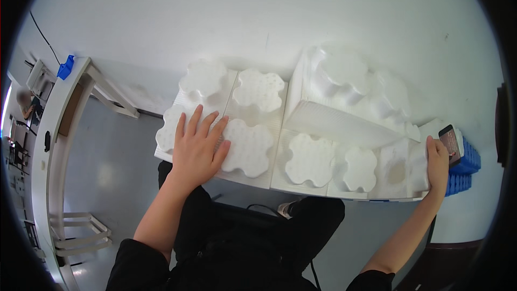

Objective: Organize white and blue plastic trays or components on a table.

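A long white bench [53,113] and blue crates [470,157] suggest a workshop.

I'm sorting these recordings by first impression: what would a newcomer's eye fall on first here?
The white foam with lobed raised shapes, spread across the middle. Next, the hands: the left hand lies spread over its left part, the right hand at its right edge. At far right, a phone stands out near blue bins.
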Tool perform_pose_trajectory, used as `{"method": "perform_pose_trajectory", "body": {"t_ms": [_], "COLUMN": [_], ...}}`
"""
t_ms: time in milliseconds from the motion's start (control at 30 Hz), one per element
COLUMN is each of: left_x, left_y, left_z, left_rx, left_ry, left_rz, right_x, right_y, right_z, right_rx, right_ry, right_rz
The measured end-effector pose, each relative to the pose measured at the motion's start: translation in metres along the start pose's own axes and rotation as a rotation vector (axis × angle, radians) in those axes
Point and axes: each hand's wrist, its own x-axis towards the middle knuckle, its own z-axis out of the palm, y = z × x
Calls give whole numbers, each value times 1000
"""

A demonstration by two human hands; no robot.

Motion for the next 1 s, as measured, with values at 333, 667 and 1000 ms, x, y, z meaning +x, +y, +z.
{"method": "perform_pose_trajectory", "body": {"t_ms": [333, 667, 1000], "left_x": [2, -1, -1], "left_y": [0, -1, -2], "left_z": [2, 2, 2], "left_rx": [-4, 2, 29], "left_ry": [26, 16, 25], "left_rz": [-1, -12, 6], "right_x": [5, 6, 7], "right_y": [10, 13, 18], "right_z": [-2, 1, 2], "right_rx": [40, 53, 59], "right_ry": [-12, -33, -23], "right_rz": [29, 22, 18]}}
